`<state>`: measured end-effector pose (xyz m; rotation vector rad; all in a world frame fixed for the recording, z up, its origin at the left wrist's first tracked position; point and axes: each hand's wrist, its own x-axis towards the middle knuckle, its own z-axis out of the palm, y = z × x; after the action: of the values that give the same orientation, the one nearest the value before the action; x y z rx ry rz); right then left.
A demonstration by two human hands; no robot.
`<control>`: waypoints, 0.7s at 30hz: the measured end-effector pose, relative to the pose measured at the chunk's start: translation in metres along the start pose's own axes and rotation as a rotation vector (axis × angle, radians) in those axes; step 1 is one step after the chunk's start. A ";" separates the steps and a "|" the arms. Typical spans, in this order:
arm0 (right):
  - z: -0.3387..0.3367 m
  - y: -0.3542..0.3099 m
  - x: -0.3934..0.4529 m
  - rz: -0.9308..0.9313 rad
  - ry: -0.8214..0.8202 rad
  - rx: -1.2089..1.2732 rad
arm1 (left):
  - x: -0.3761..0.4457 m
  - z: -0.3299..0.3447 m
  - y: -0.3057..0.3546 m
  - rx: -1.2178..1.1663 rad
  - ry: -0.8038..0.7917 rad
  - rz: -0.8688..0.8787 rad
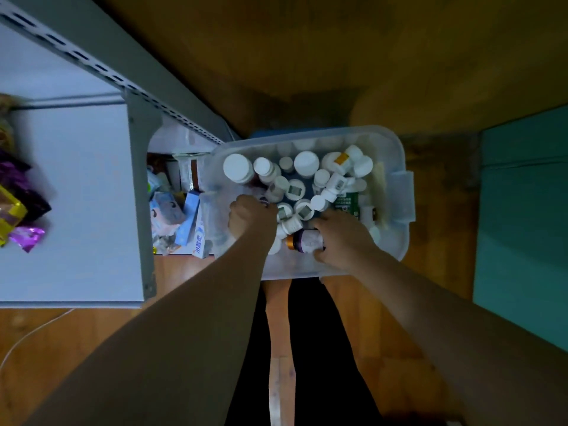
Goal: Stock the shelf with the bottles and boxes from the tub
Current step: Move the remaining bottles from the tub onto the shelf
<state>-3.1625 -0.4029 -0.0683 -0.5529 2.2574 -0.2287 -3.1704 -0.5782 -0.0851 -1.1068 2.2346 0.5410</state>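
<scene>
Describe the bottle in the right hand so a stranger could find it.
Look in the clear tub on the floor, at its near edge. The right hand grips a bottle lying on its side. Unlike the white-capped bottles around it, it has a gold cap.

Purple foil packets (18,207) far left; teal panel (522,226) right.

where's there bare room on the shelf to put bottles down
The upper shelf board is mostly bare between the wrappers at its left edge and the upright on its right. The lower shelf beside the tub is crowded with boxes. The tub is packed with bottles, both hands in it: left hand, right hand.
</scene>
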 end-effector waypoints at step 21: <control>-0.162 -0.092 -0.181 0.101 0.305 0.963 | -0.224 -0.202 -0.072 -1.160 -0.506 0.007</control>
<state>-3.1442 -0.4036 0.1911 0.1235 2.1140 -1.3199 -3.0672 -0.6077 0.2058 -1.2294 1.3882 1.9968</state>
